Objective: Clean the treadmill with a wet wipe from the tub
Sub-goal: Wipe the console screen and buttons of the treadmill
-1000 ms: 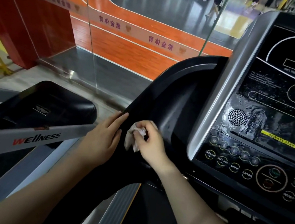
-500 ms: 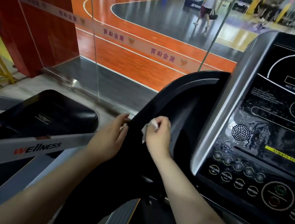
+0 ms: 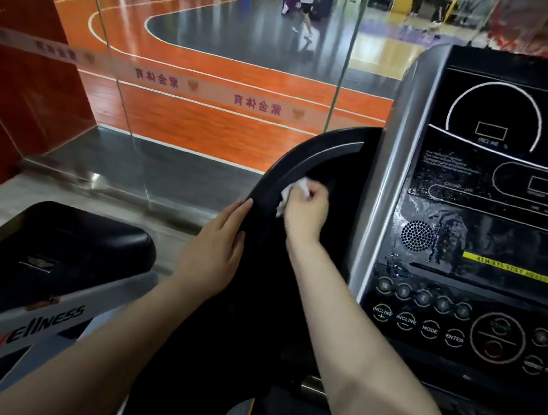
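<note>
Gripping a crumpled white wet wipe point(image 3: 293, 192) in curled fingers, the right hand point(image 3: 305, 211) presses it against the treadmill's black curved side rail point(image 3: 291, 164), left of the console point(image 3: 490, 234). Just beside it, the left hand point(image 3: 213, 255) rests flat on the rail, fingers straight, holding nothing.

Glossy wet console point(image 3: 489, 240), matt black plastic handrail point(image 3: 306, 156)

Glass wall point(image 3: 178, 133) — basketball court point(image 3: 237, 44) beyond
</note>
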